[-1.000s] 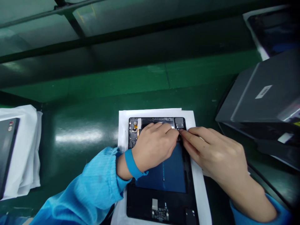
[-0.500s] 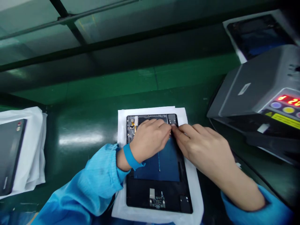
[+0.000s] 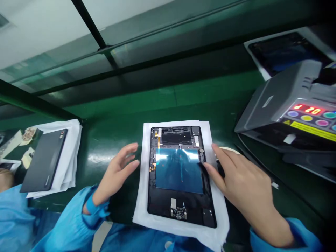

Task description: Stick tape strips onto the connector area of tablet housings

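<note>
Holds left hand [image 3: 115,175] spread and empty, left of centre, with right hand [image 3: 244,182] loosely spread at the right edge of the coverless tablet [image 3: 180,171], lower centre. Rests it on white paper sheets [image 3: 219,211], likely against scratches.

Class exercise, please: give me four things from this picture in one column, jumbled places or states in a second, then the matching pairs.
Column 1
1. Opened tablet
2. Grey machine
3. Dark grey device
4. Wearer's left hand

Column 2
A. Open, holding nothing
B. On a white paper stack at the picture's left
C. On white sheets, inner parts exposed
D. Showing lit red digits

Pairs: 1-C, 2-D, 3-B, 4-A
</note>
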`<state>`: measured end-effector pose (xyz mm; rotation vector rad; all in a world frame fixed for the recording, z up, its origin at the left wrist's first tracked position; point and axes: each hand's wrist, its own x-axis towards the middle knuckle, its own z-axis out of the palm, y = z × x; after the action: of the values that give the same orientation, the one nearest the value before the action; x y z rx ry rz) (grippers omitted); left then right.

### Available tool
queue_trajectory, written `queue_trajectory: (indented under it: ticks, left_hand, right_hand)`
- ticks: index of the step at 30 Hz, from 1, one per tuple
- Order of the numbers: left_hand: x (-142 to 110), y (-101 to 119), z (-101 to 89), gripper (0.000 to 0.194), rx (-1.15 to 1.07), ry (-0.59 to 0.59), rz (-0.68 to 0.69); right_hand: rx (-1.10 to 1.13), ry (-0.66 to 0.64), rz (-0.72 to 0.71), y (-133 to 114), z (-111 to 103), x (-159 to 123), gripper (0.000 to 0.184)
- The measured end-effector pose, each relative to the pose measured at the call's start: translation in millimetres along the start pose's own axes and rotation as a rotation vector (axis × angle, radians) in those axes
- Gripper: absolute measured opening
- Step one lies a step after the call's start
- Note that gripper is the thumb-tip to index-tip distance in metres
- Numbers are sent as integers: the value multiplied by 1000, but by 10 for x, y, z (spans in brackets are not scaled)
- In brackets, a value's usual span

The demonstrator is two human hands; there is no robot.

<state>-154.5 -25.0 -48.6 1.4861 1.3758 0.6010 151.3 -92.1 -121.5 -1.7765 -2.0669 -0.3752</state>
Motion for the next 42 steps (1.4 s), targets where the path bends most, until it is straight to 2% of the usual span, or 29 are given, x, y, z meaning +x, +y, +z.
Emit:
queue_trajectory:
  ticks: [3,4,6,9,14,18,23,26,31,34,37,39,42]
  left_hand:
    - [-266,-97,-91,48,-238,-74,-354]
    - [-319,-106,-61,50,-323,-126,-418]
    - [-355,-98,35,52,-440,-239,-459]
    - [-284,-72,150,53,-417,-321,-401]
    - [-198,-93,169,52,-342,-297,-361]
    - [-225,-135,167,49,-331,-297,-347]
    - [-221,-156,174,53,-322,-308,-348]
    - [-224,-133,175,55,-331,-300,-340]
    - [-206,-18,182,63,-407,-284,-414]
    - [-136,34,215,53,-469,-340,-435]
    - [-41,6,306,33,-473,-383,-474]
    - [19,-44,397,23,-437,-396,-408]
    - [56,-116,524,21,-444,-350,-207]
  right_hand:
    - [-34,-39,7,-35,25,-29,42]
    - [-39,-57,15,-47,37,-40,41]
    - [-42,-75,33,-67,48,-52,38]
    - [-30,-41,39,-77,36,-15,39]
    - [58,-42,-39,-47,54,125,34]
    - [88,-83,-35,-32,106,156,33]
    - [129,-177,41,-47,142,149,37]
    - [268,-230,132,-52,196,135,40]
    - [432,-197,245,-48,293,70,47]
    - [442,-213,227,-38,314,25,48]
    - [467,-222,203,-7,349,-32,46]
    - [467,-237,211,32,389,-73,46]
    - [465,-240,240,116,409,-121,49]
